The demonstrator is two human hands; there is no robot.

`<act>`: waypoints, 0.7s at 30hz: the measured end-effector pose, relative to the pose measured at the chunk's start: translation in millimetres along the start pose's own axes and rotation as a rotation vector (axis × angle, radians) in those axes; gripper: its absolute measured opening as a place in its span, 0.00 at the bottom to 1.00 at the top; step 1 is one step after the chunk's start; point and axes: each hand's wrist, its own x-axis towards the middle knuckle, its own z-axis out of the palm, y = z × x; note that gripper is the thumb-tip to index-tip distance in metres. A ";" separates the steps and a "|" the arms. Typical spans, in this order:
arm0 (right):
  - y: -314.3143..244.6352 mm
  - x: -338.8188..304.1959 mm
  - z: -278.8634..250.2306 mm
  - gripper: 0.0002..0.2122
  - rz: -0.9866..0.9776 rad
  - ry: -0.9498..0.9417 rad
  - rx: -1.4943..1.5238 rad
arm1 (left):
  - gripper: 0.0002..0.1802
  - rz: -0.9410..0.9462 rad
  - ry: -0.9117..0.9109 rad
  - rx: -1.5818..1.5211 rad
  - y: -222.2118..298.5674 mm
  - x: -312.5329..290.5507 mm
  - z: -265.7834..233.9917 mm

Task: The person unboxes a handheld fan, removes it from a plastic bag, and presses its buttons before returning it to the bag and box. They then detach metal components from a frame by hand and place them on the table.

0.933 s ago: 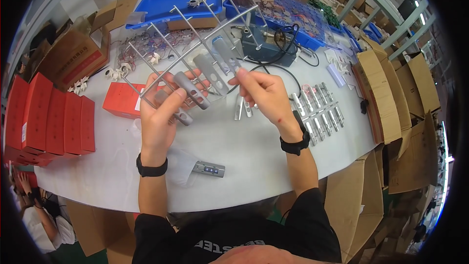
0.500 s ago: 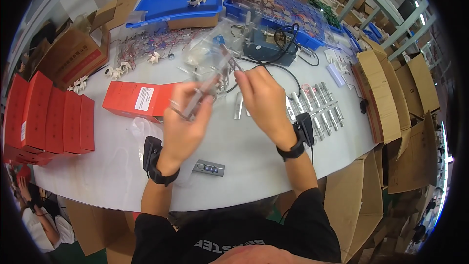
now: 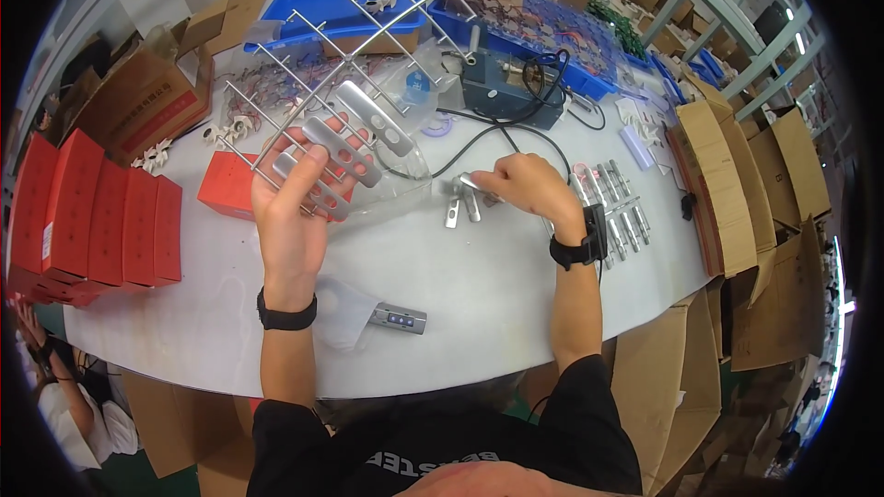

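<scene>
White table (image 3: 479,267) under my hands — boxes all around. My left hand (image 3: 293,212) grips a wire rack (image 3: 345,64) with grey plates (image 3: 359,133). My right hand (image 3: 525,189) pinches a small metal piece (image 3: 465,182) — more lie beside it.

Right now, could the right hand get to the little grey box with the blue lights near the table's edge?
Probably yes. The right hand is busy at small metal pieces, but the table between it and the grey box is bare. Only a clear plastic bag lies beside the box, on its far side.
</scene>
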 end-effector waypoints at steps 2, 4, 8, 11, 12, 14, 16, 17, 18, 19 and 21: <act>-5.4 -1.9 3.1 0.20 0.088 0.108 -0.293 | 0.19 -0.037 -0.003 -0.041 0.4 -1.1 0.6; -18.9 -8.3 8.2 0.20 -0.001 0.150 0.061 | 0.19 -0.055 -0.041 -0.055 -1.6 -0.1 0.8; -55.4 -23.7 22.9 0.17 -0.223 0.189 0.836 | 0.21 -0.088 -0.118 -0.057 -6.5 -1.4 2.6; -64.4 -31.1 26.7 0.14 -0.287 0.143 0.945 | 0.22 -0.091 -0.139 -0.037 -13.6 -5.7 11.2; -62.5 -30.6 28.5 0.13 -0.300 0.255 0.813 | 0.23 -0.040 -0.149 0.084 -15.8 -7.8 12.9; -59.2 -27.8 33.2 0.11 -0.329 0.470 0.546 | 0.25 0.070 -0.167 0.333 -18.6 -12.2 15.4; -60.3 -21.1 45.2 0.11 -0.410 0.674 0.230 | 0.25 0.129 -0.206 0.452 -29.0 -18.7 16.2; -61.5 -17.1 52.3 0.11 -0.478 0.867 -0.096 | 0.24 0.186 -0.246 0.569 -34.9 -21.6 16.0; -60.0 -15.6 56.6 0.12 -0.530 1.047 -0.437 | 0.24 0.239 -0.292 0.680 -38.2 -23.1 16.6; -57.1 -12.8 57.5 0.12 -0.527 1.047 -0.438 | 0.24 0.238 -0.295 0.679 -37.5 -21.8 16.4; -51.4 -2.4 54.0 0.13 -0.629 1.027 -0.143 | 0.24 0.138 -0.219 0.484 -31.8 -14.4 12.4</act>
